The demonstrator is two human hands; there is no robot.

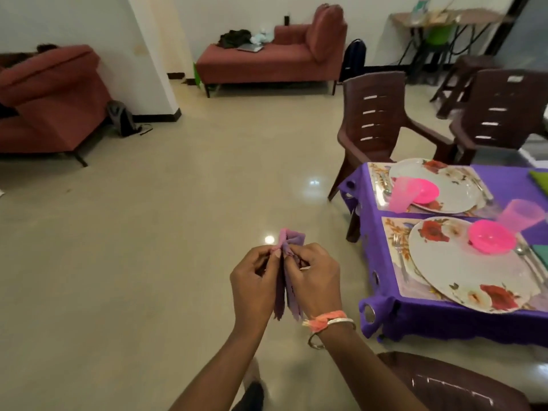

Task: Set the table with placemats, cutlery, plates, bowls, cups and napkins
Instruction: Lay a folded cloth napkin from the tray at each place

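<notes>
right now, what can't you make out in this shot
Head view:
- napkin: its middle is covered by the left hand and right hand.
- table: its right side is cut off by the frame edge.
- cutlery by the far plate: partly behind the pink cup, too blurred to name.

Pleated lilac-pink napkin [289, 262], upright, held off the table [421, 324], two settings laid

Wide open floor [178, 232] ahead & to the left, free passage. Right side: desk [430, 324] edge close, top crowded w/ plates [462, 271], pink bowls [492, 235], cups [400, 194]. Brown chairs [376, 120] block its far end; chair back [444, 384] sits low right.
</notes>
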